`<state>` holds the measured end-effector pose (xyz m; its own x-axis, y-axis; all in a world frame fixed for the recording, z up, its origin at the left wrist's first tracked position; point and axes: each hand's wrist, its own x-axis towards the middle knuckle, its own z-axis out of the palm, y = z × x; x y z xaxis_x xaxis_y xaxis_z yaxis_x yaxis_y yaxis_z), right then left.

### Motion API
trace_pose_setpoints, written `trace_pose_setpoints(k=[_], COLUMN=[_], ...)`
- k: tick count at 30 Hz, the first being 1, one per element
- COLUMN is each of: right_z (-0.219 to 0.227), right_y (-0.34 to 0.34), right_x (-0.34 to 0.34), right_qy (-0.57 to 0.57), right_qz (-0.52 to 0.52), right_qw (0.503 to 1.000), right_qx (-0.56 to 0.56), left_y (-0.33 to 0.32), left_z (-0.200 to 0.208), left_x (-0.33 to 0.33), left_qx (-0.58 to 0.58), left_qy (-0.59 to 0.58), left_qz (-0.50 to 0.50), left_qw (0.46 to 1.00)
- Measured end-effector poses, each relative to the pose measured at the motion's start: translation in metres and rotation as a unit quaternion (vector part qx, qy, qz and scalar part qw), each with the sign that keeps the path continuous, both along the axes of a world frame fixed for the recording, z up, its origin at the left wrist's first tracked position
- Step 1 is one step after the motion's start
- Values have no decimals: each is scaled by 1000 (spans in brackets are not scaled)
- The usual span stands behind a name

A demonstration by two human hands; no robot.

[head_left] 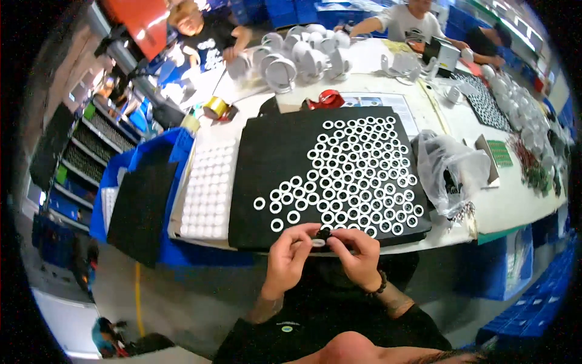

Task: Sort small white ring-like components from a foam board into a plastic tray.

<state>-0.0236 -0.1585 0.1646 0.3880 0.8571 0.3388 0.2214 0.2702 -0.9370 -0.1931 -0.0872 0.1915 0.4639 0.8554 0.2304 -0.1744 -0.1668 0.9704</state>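
Close to my body, at the mat's front edge, my left hand [287,257] and my right hand [359,256] meet with their fingers closed. Between their fingertips is a white ring [318,242] with a small black part [324,232] at its upper side. Both hands appear to pinch this piece; the fingers partly hide it. Just beyond them lies a black foam mat [267,151]. Many white rings with dark centres [357,161] are spread over its middle and right. A few looser ones, such as a single white ring [259,203], lie toward the left.
Left of the mat stands a tray of white round pieces [209,191], beside a blue bin [182,142]. A clear plastic bag [451,170] sits to the right. White rounded housings [303,57] and a red tape dispenser [327,99] are beyond. Other people work across the table.
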Motion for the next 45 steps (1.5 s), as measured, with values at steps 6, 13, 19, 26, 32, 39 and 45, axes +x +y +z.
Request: trace_pose_setpoints(k=[6, 13, 19, 26, 32, 39, 45], right_z=[13, -5, -6, 15, 29, 22, -12], right_y=[3, 5, 12, 17, 14, -3, -13], right_x=[-5, -6, -8, -2, 37, 195, 300], right_qy=[-82, 34, 94, -72, -221, -172, -254], right_qz=[-23, 11, 69, 99, -104, -414, -300], right_qw=[996, 999, 992, 984, 969, 894, 907], right_qx=[35, -36, -46, -131, 38, 20, -154], left_y=[-2, 3, 9, 21, 40, 36, -9], left_z=[-10, -17, -15, -2, -14, -25, -32], left_x=[11, 3, -11, -14, -15, -20, -28], left_qx=[-40, -79, -104, 101, 320, 424, 394], left_qy=[-26, -38, -14, 126, 223, 294, 434], left_qz=[53, 54, 19, 82, 172, 275, 114], left_qw=[997, 995, 994, 983, 904, 811, 802])
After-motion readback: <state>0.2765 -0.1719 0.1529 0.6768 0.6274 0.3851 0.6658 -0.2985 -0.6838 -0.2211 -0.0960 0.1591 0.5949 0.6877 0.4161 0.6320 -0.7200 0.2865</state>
